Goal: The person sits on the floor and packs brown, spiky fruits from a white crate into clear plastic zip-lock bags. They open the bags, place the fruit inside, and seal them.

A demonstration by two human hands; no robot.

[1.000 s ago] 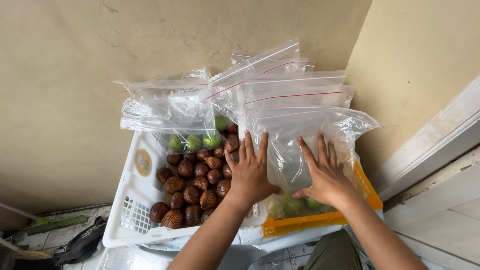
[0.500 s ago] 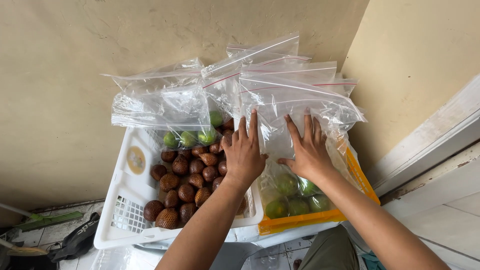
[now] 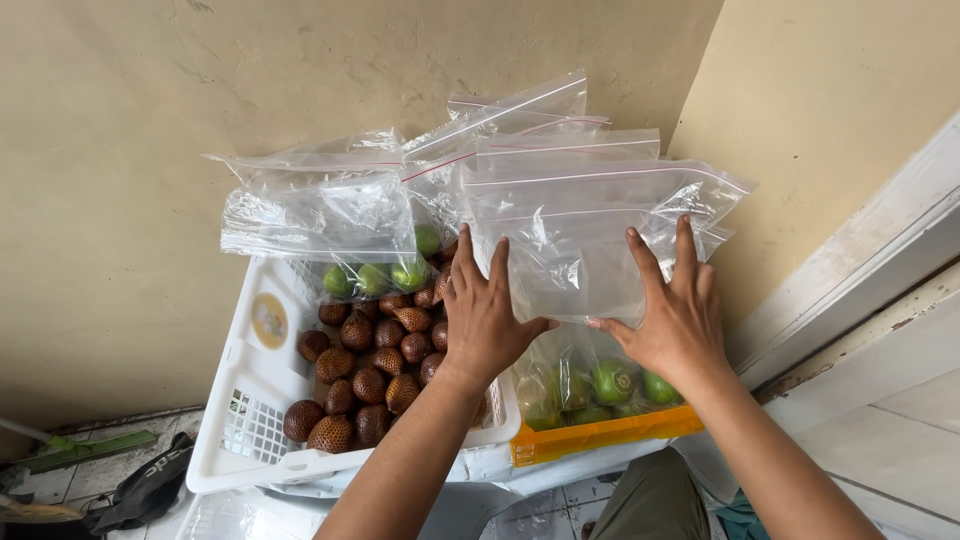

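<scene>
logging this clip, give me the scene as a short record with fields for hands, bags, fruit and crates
left hand: left hand flat on the front clear zip bag
right hand: right hand flat on the same bag, fingers spread
bags: stack of clear zip bags leaning against the wall
fruit: brown scaly fruit in the white crate; green round fruit in the orange crate
surroundings: beige wall

We saw the orange crate (image 3: 600, 436) mostly hidden under clear bags (image 3: 570, 240); limes (image 3: 612, 382) blurred through plastic; our forearms cut off at the bottom edge.
</scene>
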